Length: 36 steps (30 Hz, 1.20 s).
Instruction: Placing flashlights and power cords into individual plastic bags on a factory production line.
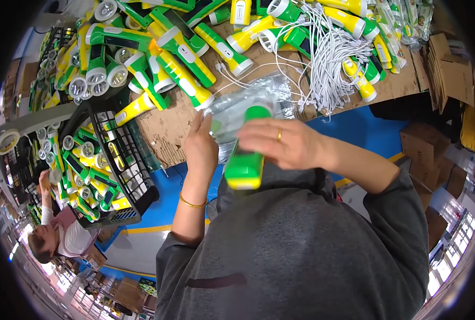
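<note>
My right hand [289, 143] is closed around a green and yellow flashlight [244, 169], held low in front of my chest. Blur softens the fingers, and they hide the flashlight's middle. A clear plastic bag [237, 109] lies at the table's near edge, partly behind that flashlight. My left hand [201, 143] reaches up to the bag's left side, thumb and fingers closed on its edge as far as I can see. Just past those fingertips lies another flashlight [184, 80], yellow and green with a white head.
Many more flashlights are heaped across the cardboard-covered table [165, 130]. A bundle of white cables [330, 69] lies right of the bag. At the left stands a black crate [136, 170] full of flashlights, with a person [69, 232] beyond it. Cardboard boxes [424, 152] stand at the right.
</note>
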### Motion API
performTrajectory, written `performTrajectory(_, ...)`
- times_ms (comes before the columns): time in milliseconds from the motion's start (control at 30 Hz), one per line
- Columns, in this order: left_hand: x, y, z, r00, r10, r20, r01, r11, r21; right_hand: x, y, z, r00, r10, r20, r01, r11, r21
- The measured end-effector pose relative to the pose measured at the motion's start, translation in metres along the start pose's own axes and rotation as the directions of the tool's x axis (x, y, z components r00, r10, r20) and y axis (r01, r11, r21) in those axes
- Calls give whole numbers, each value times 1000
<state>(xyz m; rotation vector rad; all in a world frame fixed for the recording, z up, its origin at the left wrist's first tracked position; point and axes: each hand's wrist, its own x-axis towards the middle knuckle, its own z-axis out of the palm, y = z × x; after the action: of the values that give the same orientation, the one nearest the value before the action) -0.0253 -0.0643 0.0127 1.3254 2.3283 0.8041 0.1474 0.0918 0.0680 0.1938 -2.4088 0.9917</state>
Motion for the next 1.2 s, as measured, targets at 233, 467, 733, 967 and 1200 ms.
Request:
performTrajectory(233, -2, 26, -17, 985, 86, 153, -63, 987, -145, -2, 29, 18, 984, 120, 129, -99, 981, -165)
performTrajectory(467, -5, 53, 14, 975, 194, 110, -183, 978, -102, 3, 41, 23, 683, 502, 531, -220, 834, -505)
performTrajectory(733, -5, 22, 10, 995, 69, 76, -55, 984, -171, -28, 108, 8, 589, 712, -382, -803, 569, -178)
performTrajectory(967, -1, 3, 12, 971, -81, 225, 150, 938, -312, 67, 13, 8, 817, 405, -411, -279, 901, 334)
performTrajectory(1200, 13, -7, 4, 849, -135, 511, 460, 664, -590, -30, 42, 37, 718, 628, 302, -645, 762, -51)
